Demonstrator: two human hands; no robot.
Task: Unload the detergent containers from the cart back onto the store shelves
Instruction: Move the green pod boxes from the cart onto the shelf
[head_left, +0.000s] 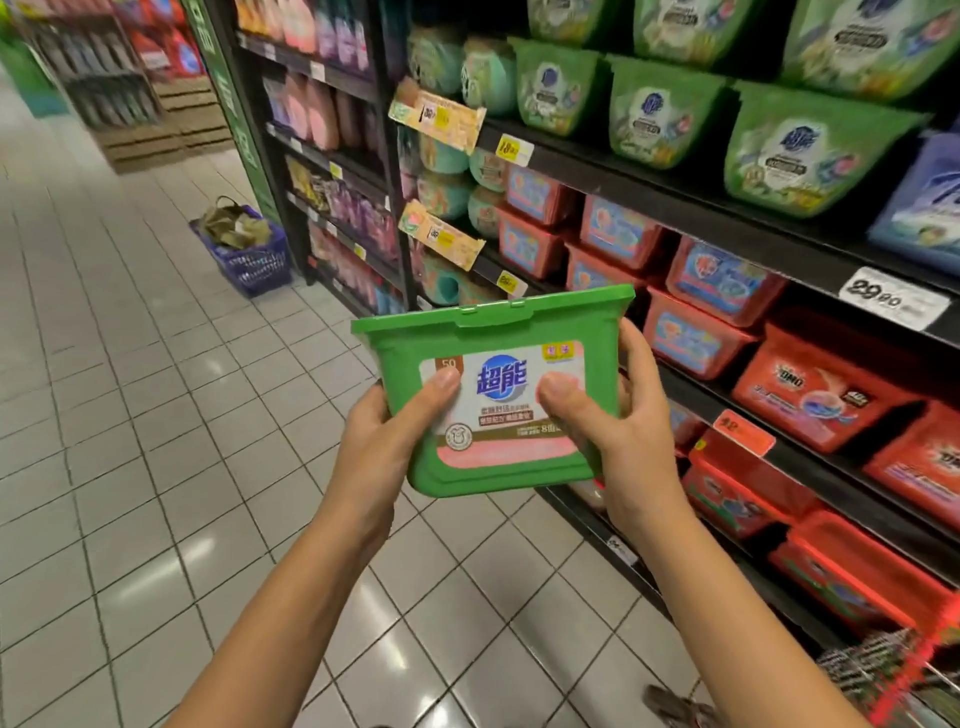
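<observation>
A green detergent pod box (498, 343) with a white and pink label is held up in front of me, label facing me, lid at the top. My left hand (384, 441) grips its left side with the thumb on the label. My right hand (618, 431) grips its right side, thumb also on the label. The store shelves (727, 228) run along the right. Matching green boxes (660, 111) stand on the upper shelf. Only a corner of the cart (893, 680) shows at the bottom right, blurred.
Red and pink detergent boxes (810, 395) fill the lower shelves on the right. A purple shopping basket (252, 260) with bags in it sits on the tiled floor (130, 415) beside the shelf end. Price tags (893, 304) hang on the shelf edges.
</observation>
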